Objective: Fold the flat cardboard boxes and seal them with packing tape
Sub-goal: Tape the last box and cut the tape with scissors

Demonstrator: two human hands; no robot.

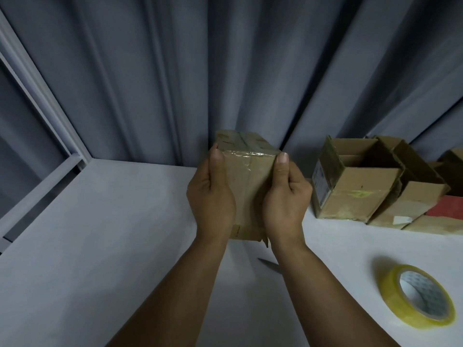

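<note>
A small brown cardboard box (246, 176) is held up above the white table, its top face crossed with clear packing tape. My left hand (210, 194) grips its left side, thumb up along the near left edge. My right hand (285, 196) grips the right side the same way, thumb at the taped top corner. The box's lower edge shows a torn flap. A roll of yellowish clear tape (417, 298) lies flat on the table at the lower right, apart from both hands.
Several folded open-topped cardboard boxes (355, 181) stand in a row at the right, along the table's (100, 234) back. A knife blade tip (269, 264) pokes out beneath my right forearm. Grey curtains hang behind; a window frame runs along the left.
</note>
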